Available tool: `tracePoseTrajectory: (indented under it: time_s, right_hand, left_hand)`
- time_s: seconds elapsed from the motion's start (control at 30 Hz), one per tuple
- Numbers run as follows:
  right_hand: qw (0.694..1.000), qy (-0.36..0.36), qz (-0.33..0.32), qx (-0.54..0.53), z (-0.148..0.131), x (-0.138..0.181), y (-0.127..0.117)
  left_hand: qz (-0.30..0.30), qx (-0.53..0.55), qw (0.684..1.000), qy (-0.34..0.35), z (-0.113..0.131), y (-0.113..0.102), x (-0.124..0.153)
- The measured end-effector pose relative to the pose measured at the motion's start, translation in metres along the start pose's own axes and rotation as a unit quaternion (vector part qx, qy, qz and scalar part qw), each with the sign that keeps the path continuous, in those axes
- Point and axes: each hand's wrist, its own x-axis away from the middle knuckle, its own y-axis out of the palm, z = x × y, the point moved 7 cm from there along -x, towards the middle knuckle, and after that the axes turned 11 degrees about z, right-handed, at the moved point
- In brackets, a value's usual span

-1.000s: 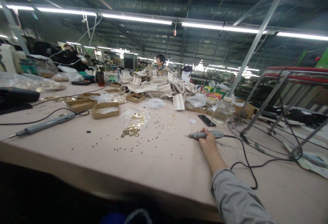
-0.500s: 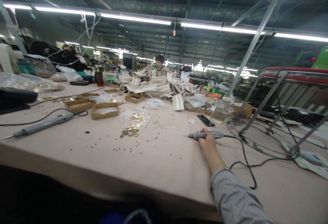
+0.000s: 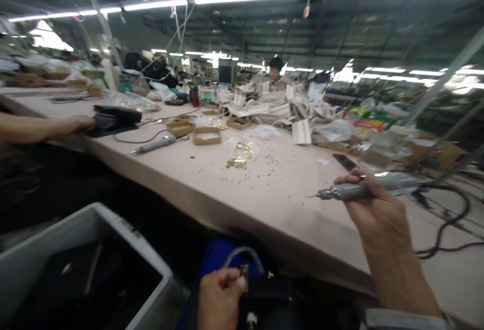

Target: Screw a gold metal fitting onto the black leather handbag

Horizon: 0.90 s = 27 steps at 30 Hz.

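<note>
My right hand (image 3: 380,221) is wrapped around a grey electric screwdriver (image 3: 350,191), raised a little above the table, its thin bit pointing left. Low in the middle, my left hand (image 3: 220,297) pinches a small gold-toned rectangular metal plate (image 3: 244,275). Just behind and right of that hand is a dark bag (image 3: 272,289) in my lap, with small shiny metal fittings on it. Its lower part runs out of the picture. Gold metal fittings (image 3: 238,161) lie in a pile on the table, with small dark screws (image 3: 264,169) scattered beside them.
A second electric screwdriver (image 3: 155,144) lies on the table (image 3: 212,184) near small cardboard boxes (image 3: 206,136). At left, another person's hand (image 3: 81,123) touches a black bag (image 3: 117,116). A white bin (image 3: 109,219) holding dark items stands below. Beige striped pieces (image 3: 264,101) are heaped behind.
The view has swung left and down. My right hand has lifted the screwdriver off the table. My left hand with the metal plate, the bin and another person's arm have come into view.
</note>
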Motion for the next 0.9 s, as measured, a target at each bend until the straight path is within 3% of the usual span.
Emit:
tracePoseTrajectory:
  time_s: [0.07,0.2,0.33,0.6,0.9]
  right_hand:
    - [0.999,0.013,-0.025,0.015,0.005,0.047,0.008]
    - [0.997,0.021,-0.008,0.078,0.029,0.128,0.009]
    - [0.99,0.003,-0.039,0.133,0.054,0.179,0.007]
    - [0.985,-0.005,-0.045,0.164,0.068,0.211,-0.008]
    - [0.984,0.01,-0.081,0.159,0.076,0.219,-0.007]
  left_hand:
    - [-0.002,-0.027,0.999,-0.027,0.001,-0.003,0.007]
    - [0.021,-0.034,0.997,-0.071,0.01,-0.014,0.02]
    - [0.019,-0.058,0.996,-0.063,0.023,-0.022,0.032]
    - [-0.002,-0.06,0.997,-0.039,0.032,-0.022,0.039]
    - [-0.019,-0.031,0.999,-0.021,0.033,-0.02,0.045]
